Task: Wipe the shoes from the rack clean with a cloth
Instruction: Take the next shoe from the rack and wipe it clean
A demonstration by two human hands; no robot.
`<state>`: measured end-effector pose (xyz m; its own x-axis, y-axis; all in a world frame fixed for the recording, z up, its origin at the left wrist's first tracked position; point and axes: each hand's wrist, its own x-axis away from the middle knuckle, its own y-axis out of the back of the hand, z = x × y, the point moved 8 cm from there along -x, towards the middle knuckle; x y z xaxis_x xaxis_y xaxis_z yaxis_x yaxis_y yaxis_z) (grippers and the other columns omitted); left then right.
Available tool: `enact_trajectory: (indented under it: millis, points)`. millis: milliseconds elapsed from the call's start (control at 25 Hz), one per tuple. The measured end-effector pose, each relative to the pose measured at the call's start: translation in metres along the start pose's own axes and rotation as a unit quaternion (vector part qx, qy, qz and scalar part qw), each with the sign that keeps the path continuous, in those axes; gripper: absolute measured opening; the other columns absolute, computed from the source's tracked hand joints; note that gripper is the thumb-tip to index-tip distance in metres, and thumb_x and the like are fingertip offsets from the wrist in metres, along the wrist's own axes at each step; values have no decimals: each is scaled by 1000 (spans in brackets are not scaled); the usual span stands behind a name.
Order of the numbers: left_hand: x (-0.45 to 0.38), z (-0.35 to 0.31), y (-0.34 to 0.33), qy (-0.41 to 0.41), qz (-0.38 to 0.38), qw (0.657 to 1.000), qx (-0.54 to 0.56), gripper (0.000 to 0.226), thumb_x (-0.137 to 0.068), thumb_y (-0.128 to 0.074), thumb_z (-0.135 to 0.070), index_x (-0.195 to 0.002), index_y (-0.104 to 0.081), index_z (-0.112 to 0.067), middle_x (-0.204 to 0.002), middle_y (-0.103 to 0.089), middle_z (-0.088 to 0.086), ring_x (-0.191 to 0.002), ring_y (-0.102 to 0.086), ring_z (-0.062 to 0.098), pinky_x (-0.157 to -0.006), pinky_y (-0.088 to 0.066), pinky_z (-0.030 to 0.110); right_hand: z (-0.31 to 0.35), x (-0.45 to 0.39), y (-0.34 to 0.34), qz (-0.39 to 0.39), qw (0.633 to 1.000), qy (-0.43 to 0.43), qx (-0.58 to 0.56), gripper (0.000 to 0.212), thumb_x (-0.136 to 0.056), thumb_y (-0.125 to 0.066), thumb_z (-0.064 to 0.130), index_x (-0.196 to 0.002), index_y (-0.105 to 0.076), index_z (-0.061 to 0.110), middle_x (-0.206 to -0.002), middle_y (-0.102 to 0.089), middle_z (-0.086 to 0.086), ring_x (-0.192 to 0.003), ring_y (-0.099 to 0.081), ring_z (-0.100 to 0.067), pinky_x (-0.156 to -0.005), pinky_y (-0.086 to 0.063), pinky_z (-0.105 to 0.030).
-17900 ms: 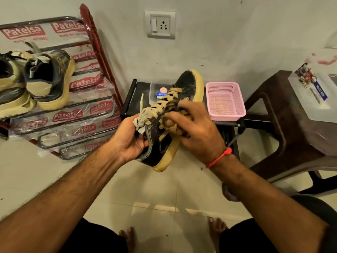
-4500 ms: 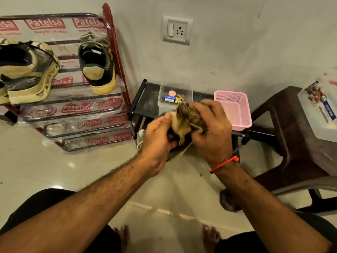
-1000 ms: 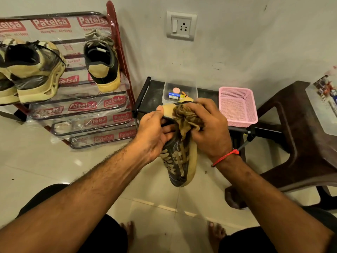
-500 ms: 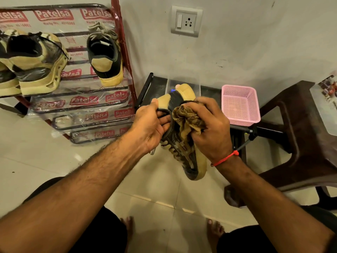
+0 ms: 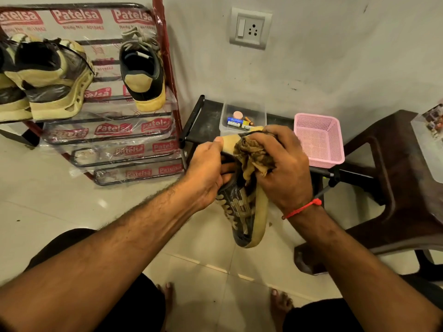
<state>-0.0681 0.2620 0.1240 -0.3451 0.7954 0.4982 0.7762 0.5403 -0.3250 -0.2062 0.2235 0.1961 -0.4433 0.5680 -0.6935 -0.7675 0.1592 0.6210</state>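
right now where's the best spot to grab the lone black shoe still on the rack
Grip the black shoe at its tan heel, coming from the front of the rack. It sits heel toward the viewer with its opening facing up, so fingers can probably hook inside the collar, thumb on the heel. Both the left hand and right hand are occupied.

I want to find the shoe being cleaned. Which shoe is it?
The black shoe with the tan sole, gripped by the left hand; the right hand presses the cloth on it. The others sit on the rack.
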Motion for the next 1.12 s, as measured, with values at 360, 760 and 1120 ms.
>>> enact_trajectory:
  millis: [360,760,1120]
  points:
    - [-10,-18,15,-1,11,1000,-17,54,-99,-51,-59,-128,-66,-15,-114,-74,12,-98,-70,29,-73,-57,35,16,28,-17,77,996,26,-33,34,-85,-69,36,-103,-73,7,-104,-66,-9,-93,-64,-24,-77,-57,-41]
    - [1,-39,3,-233,116,921,-290,23,-96,-69,-21,-104,-75,-1,-110,-70,17,-103,-66,26,-96,-55,45,-1,-10,17,2,981,-45,-191,21,-81,-66,7,-101,-68,0,-99,-62,-12,-92,-59,-22,-81,-50,-32]
    - [20,-48,-8,-351,169,856,-339,31,-93,-68,-11,-123,-71,-3,-130,-66,2,-125,-61,15,-108,-50,45,-16,-6,10,36,947,-122,-294,22,-87,-66,7,-108,-67,0,-105,-63,-14,-99,-61,-26,-87,-52,-43]
